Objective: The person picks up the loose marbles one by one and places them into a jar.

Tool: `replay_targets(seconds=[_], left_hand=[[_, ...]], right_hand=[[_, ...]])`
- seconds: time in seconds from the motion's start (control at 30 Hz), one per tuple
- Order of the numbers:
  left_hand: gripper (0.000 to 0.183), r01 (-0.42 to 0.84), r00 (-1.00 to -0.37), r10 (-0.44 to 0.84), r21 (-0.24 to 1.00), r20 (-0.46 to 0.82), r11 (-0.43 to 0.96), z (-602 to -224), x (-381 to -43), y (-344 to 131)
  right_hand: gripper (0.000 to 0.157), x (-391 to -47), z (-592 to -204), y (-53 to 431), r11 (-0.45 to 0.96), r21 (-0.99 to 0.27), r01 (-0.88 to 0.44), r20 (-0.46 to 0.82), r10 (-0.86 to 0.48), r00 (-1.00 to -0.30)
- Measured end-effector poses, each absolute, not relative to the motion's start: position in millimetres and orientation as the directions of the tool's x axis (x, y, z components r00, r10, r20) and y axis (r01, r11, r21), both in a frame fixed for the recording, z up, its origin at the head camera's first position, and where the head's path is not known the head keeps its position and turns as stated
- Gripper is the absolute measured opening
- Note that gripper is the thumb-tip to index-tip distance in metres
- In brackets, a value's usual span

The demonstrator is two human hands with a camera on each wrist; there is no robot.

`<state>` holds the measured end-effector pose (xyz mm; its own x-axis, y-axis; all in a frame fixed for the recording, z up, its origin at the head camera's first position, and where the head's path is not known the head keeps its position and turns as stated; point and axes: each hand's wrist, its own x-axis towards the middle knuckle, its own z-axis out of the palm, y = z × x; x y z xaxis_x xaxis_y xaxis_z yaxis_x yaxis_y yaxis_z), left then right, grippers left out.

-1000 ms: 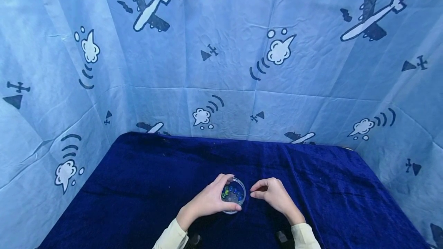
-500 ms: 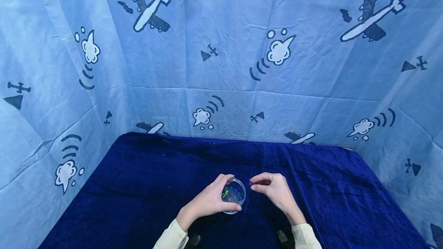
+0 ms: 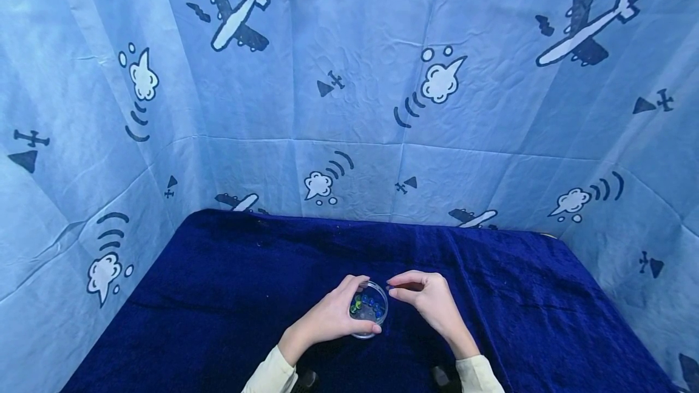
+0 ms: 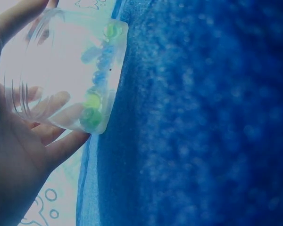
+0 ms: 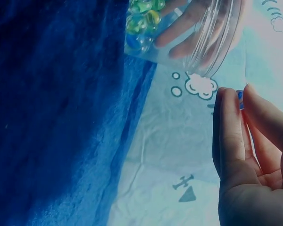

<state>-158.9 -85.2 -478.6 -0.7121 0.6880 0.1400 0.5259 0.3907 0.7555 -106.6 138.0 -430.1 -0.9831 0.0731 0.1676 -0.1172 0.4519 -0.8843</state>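
Note:
My left hand (image 3: 327, 314) grips a clear plastic jar (image 4: 61, 70) around its side, its threaded mouth uncovered. Several glass marbles (image 5: 144, 21), green, yellow and blue, lie on the jar's bottom. Just right of the rim, my right hand (image 3: 428, 296) pinches a small blue marble (image 5: 240, 96) between thumb and fingertips. In the right wrist view this marble is apart from the jar, just outside its mouth. The fingers mostly cover it in the head view.
Dark blue velvet cloth (image 3: 246, 272) covers the table under both hands. A light blue curtain (image 3: 360, 114) printed with planes and clouds hangs behind and at the sides.
My right hand first rises a little away from me, a blue marble showing at its fingertips, then shifts left toward the jar rim. The left hand and jar stay still.

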Motion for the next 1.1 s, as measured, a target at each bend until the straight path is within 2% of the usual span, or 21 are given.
replay_targets(seconds=[0.43,1.1], left_hand=[[0.089,0.547,-0.706,0.69,0.743,0.161,0.386,-478,-158,-85],[0.086,0.543,-0.704,0.692,0.749,0.161,0.379,-478,-159,-85]], right_hand=[[0.014,-103,-427,126,0.382,-0.912,-0.153,0.175,0.024,-0.984],[0.011,-105,-434,117,0.453,-0.866,-0.211,0.215,-0.043,-0.976]])
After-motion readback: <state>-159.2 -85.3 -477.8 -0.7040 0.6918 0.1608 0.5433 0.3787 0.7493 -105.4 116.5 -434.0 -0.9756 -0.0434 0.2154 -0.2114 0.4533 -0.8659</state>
